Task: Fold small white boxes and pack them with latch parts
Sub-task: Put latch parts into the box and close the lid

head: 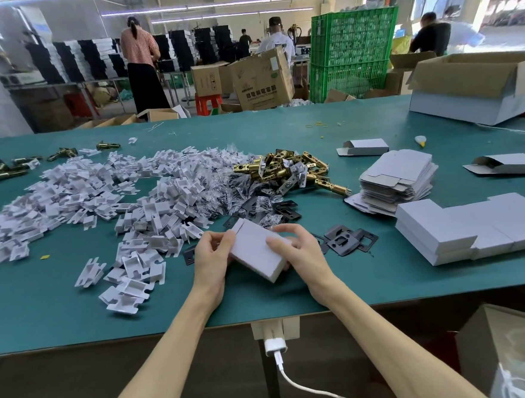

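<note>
Green tabletop (pixel 60 306) strewn with latch parts (pixel 287 169); left hand (pixel 211 258) and right hand (pixel 296 249) grip a small white box (pixel 252 249). Closing it likely wants even pressure, flap tucked squarely.

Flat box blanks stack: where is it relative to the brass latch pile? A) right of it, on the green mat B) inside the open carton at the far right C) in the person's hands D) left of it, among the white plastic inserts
A: the stack of flat box blanks lies on the green mat just right of the brass latch pile, while both hands hold one small white box.
</note>
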